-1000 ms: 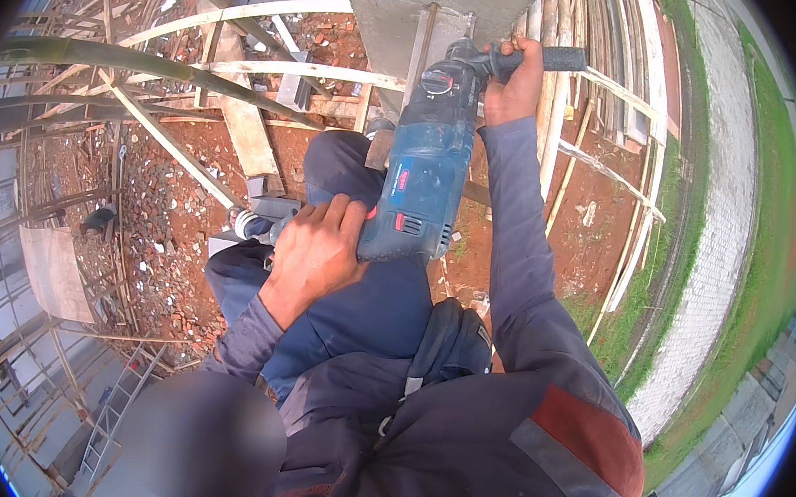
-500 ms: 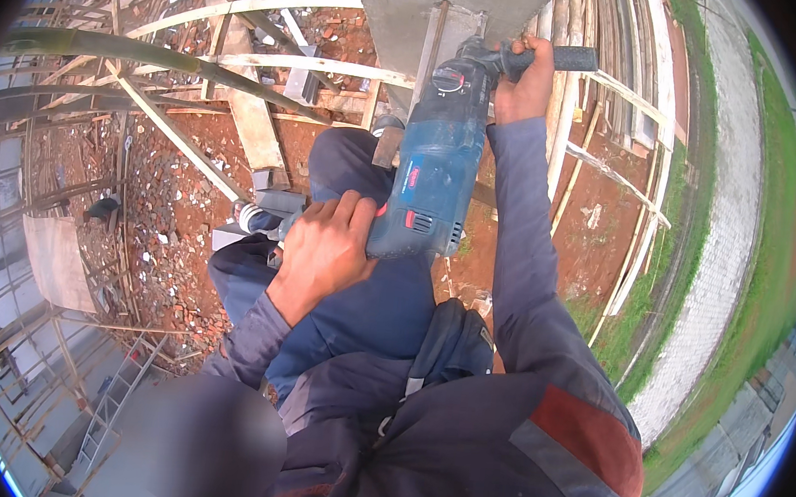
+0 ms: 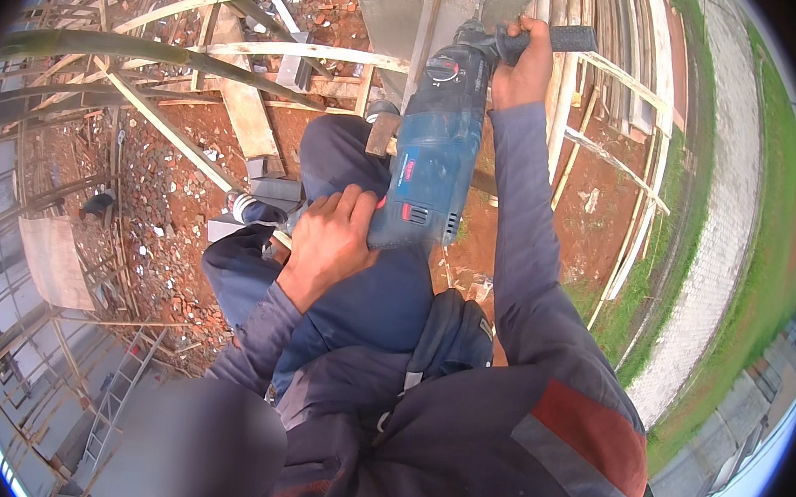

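Observation:
A blue and black rotary hammer drill point(image 3: 435, 158) stretches away from me over my bent leg, its far end at a grey concrete face point(image 3: 389, 9). My left hand point(image 3: 331, 243) is wrapped round the rear handle, with the fingers closed over it; the trigger is hidden beneath them. Out at the front, my right hand point(image 3: 524, 67) grips near the base of the black side handle point(image 3: 573, 40). Only a short stretch of the drill bit point(image 3: 479, 10) shows, pointing at the concrete. Whether its tip is inside the concrete I cannot tell.
Wooden poles and a bamboo pole point(image 3: 142, 49) cross at the left above rubble-strewn red soil. A plank point(image 3: 245, 115) slopes beyond my knee. Long timbers point(image 3: 620, 42) lie at the far right, before grass and a pale paved path point(image 3: 735, 182). A ladder point(image 3: 115, 394) stands lower left.
The drill and both hands sit very slightly higher in the view, and the surroundings have shifted a little with them. Both grips are the same.

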`<action>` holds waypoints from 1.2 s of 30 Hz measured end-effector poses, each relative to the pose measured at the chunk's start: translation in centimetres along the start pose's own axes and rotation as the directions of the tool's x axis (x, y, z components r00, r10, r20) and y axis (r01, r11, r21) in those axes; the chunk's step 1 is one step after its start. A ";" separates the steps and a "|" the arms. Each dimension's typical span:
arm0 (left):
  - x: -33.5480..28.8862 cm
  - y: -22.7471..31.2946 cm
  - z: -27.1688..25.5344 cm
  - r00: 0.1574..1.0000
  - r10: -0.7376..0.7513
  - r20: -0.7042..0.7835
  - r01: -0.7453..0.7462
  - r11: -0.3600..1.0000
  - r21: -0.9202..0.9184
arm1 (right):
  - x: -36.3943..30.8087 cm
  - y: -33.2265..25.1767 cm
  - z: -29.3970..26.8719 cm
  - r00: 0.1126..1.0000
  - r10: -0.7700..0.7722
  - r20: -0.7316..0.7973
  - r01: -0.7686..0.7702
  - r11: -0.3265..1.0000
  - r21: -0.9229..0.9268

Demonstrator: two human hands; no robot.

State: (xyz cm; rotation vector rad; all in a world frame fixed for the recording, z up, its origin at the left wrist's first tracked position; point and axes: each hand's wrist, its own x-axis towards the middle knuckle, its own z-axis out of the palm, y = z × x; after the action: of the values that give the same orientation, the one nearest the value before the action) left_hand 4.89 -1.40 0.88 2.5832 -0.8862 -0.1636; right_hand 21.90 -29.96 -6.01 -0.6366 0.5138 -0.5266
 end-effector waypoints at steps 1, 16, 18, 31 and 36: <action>0.1 -0.1 0.1 1.000 0.003 0.004 -0.003 1.000 -0.003 | 0.1 0.1 0.0 1.000 -0.006 -0.010 0.006 1.000 -0.011; 0.5 0.0 0.1 1.000 0.003 -0.012 -0.003 1.000 -0.009 | 1.7 0.5 -1.4 0.995 -0.006 0.104 0.013 0.998 -0.064; 0.4 0.6 -0.1 0.999 -0.027 -0.020 0.026 1.000 -0.003 | 0.9 0.1 -1.0 0.996 0.016 0.089 -0.008 0.996 -0.085; 1.1 0.2 2.0 0.999 -0.015 -0.030 0.016 0.999 0.036 | 2.0 0.5 -1.6 0.992 0.066 0.109 -0.056 0.994 -0.088; 2.2 -0.6 0.7 0.999 0.025 -0.026 -0.024 0.998 0.067 | 3.1 1.1 -1.3 0.991 0.015 0.132 -0.011 1.000 -0.026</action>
State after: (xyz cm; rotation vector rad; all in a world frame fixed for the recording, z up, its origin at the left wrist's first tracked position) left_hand 6.79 -2.53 0.08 2.6277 -0.9280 -0.0935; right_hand 23.78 -31.63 -8.50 -0.6865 0.3993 -0.4628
